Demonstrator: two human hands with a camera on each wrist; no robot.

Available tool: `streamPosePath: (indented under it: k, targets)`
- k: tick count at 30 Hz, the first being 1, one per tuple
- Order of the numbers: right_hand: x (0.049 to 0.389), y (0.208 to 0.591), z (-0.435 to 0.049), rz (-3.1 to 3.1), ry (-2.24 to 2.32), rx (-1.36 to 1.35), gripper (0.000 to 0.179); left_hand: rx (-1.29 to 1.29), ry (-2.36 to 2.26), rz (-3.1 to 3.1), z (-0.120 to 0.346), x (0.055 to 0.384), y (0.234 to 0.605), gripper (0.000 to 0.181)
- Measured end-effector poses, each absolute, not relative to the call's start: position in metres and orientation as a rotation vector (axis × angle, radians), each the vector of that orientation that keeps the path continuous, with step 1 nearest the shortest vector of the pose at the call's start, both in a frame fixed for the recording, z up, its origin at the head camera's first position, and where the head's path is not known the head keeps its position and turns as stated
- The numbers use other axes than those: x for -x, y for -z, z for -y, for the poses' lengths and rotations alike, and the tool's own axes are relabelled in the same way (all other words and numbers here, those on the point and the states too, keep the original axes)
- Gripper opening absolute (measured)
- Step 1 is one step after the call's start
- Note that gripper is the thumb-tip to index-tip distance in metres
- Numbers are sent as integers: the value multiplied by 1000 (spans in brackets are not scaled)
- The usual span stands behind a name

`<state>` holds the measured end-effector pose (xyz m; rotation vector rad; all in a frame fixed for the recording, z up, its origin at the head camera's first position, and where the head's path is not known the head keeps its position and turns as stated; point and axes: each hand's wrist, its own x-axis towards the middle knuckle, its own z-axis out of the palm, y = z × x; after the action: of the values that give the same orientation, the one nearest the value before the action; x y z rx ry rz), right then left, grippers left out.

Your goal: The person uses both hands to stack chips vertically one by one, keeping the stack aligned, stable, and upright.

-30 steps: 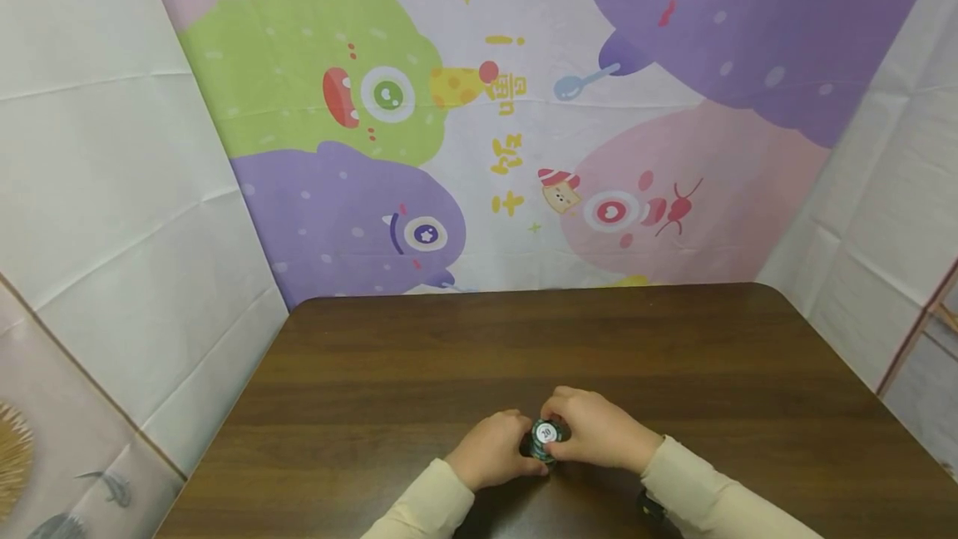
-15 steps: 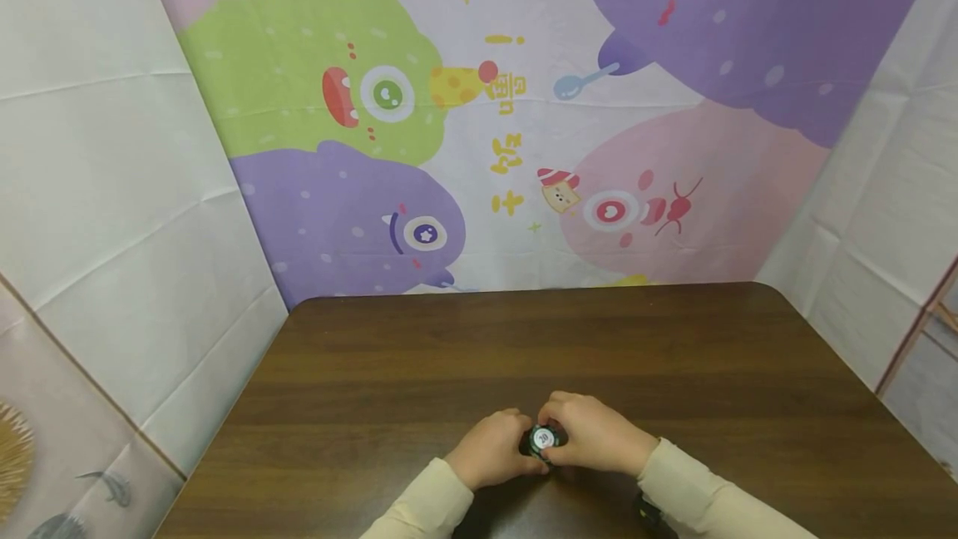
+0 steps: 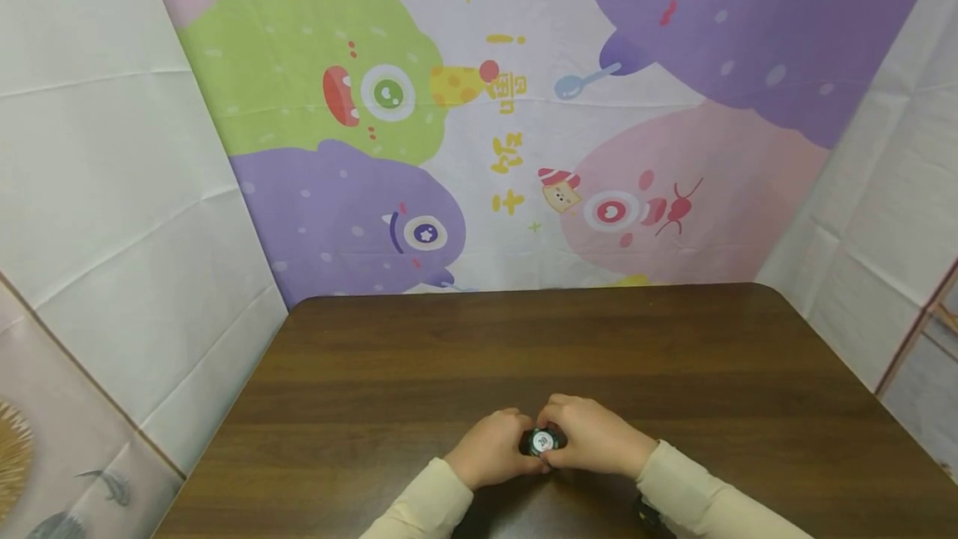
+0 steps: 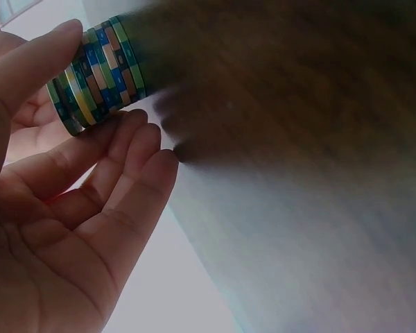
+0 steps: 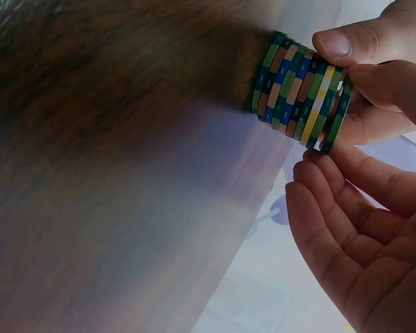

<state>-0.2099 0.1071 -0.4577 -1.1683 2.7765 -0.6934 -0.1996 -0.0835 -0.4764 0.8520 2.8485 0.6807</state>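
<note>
A short stack of poker chips (image 4: pixel 105 66) stands on the table between my two hands, with green, blue, tan and yellow edge blocks. My left hand (image 3: pixel 490 449) grips the stack from the left between thumb and fingers. My right hand (image 3: pixel 599 435) pinches the uppermost chip (image 3: pixel 543 440), whose white centre reads 20. In the right wrist view that green-edged chip (image 5: pixel 337 116) shows a thin gap to the one below it. The right thumb and forefinger lie at its rim. Both hands' fingers hide parts of the stack in the head view.
The brown wooden table (image 3: pixel 374 364) has rounded far corners. Behind it hangs a cloth (image 3: pixel 516 248) printed with cartoon monsters. Pale cloth panels (image 3: pixel 135 148) stand at the sides. A dark object (image 3: pixel 653 514) shows beneath the right cuff.
My right hand has come down slightly toward me with the top chip, which now sits lower and squarer over the stack. My left hand has stayed in place.
</note>
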Motion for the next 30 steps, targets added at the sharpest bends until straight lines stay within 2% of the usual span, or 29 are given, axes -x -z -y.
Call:
streamPosePath:
  k: [23,30]
  targets:
    - [211,461,-107,-2772,684,1152,29,-889,-647,-2859,83,200,475,28]
    - [211,461,-108,-2772,694,1150,29,-864,-666,-2855,84,198,476,31]
